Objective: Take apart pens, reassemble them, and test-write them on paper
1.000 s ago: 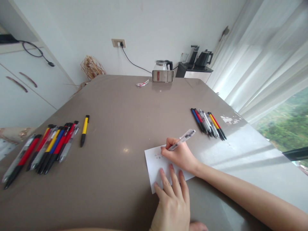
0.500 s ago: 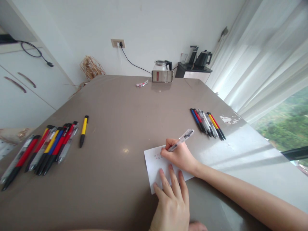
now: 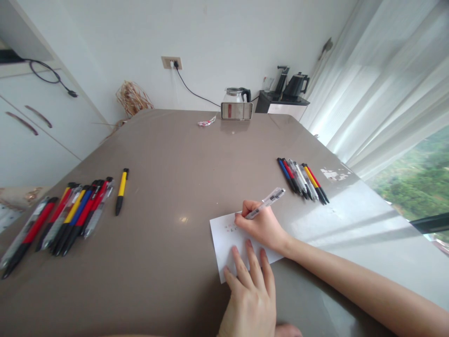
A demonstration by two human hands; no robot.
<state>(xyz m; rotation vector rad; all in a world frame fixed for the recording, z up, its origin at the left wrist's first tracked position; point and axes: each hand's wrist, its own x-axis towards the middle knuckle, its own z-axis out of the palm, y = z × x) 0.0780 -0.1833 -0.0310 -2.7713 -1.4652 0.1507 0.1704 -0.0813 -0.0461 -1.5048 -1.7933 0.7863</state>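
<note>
A white sheet of paper (image 3: 220, 243) lies on the brown table near me, with small dark and reddish marks close to its upper left part. My left hand (image 3: 249, 290) rests on the lower part of the sheet, fingers spread and flat. Closed in a writing grip, my right hand (image 3: 261, 224) holds a clear ballpoint pen (image 3: 268, 202) that tilts up to the right. The pen's tip is hidden behind my fingers, beside the marks.
Several pens (image 3: 79, 215) lie in a row at the left, a yellow and black pen (image 3: 121, 192) apart from them. Another group of pens (image 3: 301, 180) lies at the right. A phone (image 3: 236, 111) leans before a glass pot (image 3: 235, 95) at the far edge, beside a crumpled wrapper (image 3: 206, 122).
My right hand and its pen have shifted very slightly to the right, and a bit more marking shows on the paper. My left hand has stayed in place.
</note>
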